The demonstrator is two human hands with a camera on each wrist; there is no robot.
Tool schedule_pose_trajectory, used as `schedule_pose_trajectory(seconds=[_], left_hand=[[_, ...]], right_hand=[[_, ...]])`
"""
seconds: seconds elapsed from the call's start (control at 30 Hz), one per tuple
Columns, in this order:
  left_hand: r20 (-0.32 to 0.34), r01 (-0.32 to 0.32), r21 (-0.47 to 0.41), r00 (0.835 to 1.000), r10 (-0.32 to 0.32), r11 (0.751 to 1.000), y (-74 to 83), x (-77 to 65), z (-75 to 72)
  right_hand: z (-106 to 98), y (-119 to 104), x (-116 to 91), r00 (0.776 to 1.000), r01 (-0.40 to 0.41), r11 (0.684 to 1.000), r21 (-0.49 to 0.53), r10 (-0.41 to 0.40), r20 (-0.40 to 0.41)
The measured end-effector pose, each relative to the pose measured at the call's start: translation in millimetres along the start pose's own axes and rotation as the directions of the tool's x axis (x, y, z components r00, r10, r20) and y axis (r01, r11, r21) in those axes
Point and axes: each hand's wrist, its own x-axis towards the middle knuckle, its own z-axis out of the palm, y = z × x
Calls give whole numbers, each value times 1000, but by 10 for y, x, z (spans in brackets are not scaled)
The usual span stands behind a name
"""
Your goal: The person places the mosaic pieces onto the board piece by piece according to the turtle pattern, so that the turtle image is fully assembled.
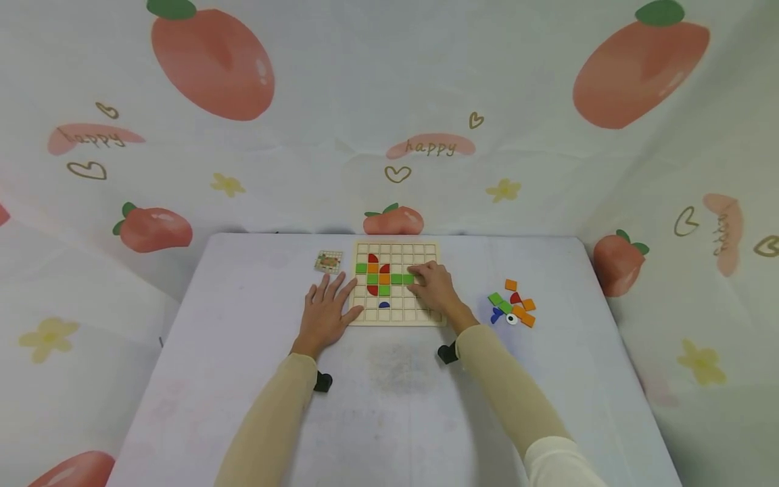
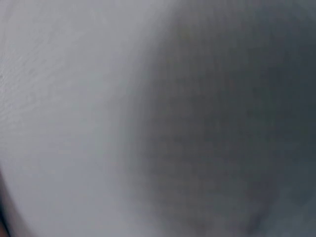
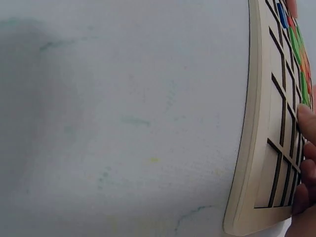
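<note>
My left hand [image 1: 324, 316] lies flat with spread fingers at the left side of a pale wooden grid board [image 1: 426, 314], its thumb at the board's edge. Over the board's right half, my right hand [image 1: 435, 287] has thumb and forefinger around a green square tile [image 1: 408, 279], at the right end of a row. Orange square tiles [image 1: 385, 279], more green tiles, red rounded tiles [image 1: 373, 258] and a blue half-round tile [image 1: 384, 305] sit in the grid. In the right wrist view, the thumb [image 3: 304, 116] is right at a green tile's end. The left wrist view is blurred.
A small picture card [image 1: 328, 261] lies left of the board. Loose orange, green, red and blue pieces, with a round white eye piece [image 1: 512, 318], are scattered to the right. A black wrist camera part [image 1: 447, 353] hangs below the right cuff. A printed cloth stands behind the table.
</note>
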Motion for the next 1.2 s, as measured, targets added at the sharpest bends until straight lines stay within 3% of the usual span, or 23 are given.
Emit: schedule_pose_trajectory(seconds=[0.1, 0.2, 0.37, 0.73, 1.03, 1.2], left_hand=[[-4, -3, -12, 1000, 3, 1000, -6, 3, 10], [-13, -6, -15, 1000, 6, 1000, -12, -2, 13], [-22, -8, -15, 1000, 8, 1000, -37, -4, 38], [-13, -6, -7, 1000, 6, 1000, -29, 0, 38], [1, -2, 1, 1000, 2, 1000, -26, 2, 5], [2, -1, 4, 1000, 1, 1000, -26, 3, 30]], right_hand=[[3, -26, -34, 1000, 25, 999, -23, -25, -17], [-11, -30, -88, 995, 100, 990, -100, -101, -6], [-94, 3, -202, 978, 208, 944, -255, -206, 33], [-321, 299, -384, 999, 40, 902, -430, -51, -12], [-508, 609, -501, 998, -66, 886, -460, 66, -17], [-628, 727, -591, 995, -100, 901, -423, 100, -24]])
